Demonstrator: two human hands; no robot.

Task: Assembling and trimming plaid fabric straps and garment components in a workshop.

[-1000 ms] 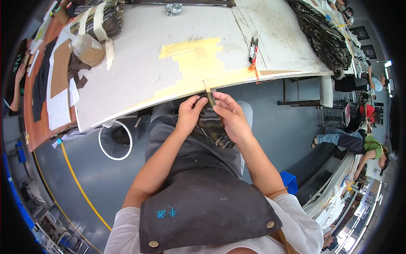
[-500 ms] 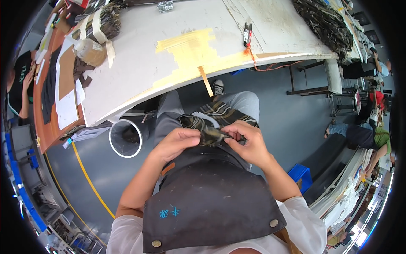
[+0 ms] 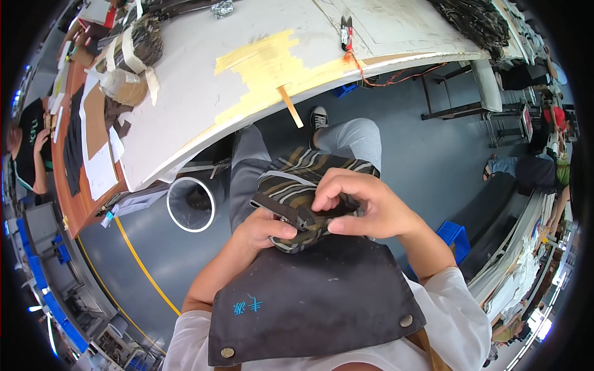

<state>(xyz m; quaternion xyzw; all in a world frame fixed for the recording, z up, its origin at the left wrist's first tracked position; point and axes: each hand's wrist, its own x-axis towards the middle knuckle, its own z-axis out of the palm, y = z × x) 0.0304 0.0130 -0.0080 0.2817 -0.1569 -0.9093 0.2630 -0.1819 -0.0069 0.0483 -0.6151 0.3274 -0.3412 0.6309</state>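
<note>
Over my lap, my left hand and my right hand both grip a small striped fabric piece in brown, black and white. A dark strap or buckle part lies across it, pinched under my left thumb. My right fingers curl over the fabric's right end. More of the same striped fabric drapes over my grey trousers below the hands. A dark apron covers my chest.
A white worktable with yellow tape patches runs along the top. Small snips lie on it, and taped bundles sit at its left end. A white ring-topped bin stands on the grey floor. Other people sit at far left and right.
My hands have come down from the table edge to my lap, bringing the striped piece closer to my chest. The camera now looks more steeply down.
</note>
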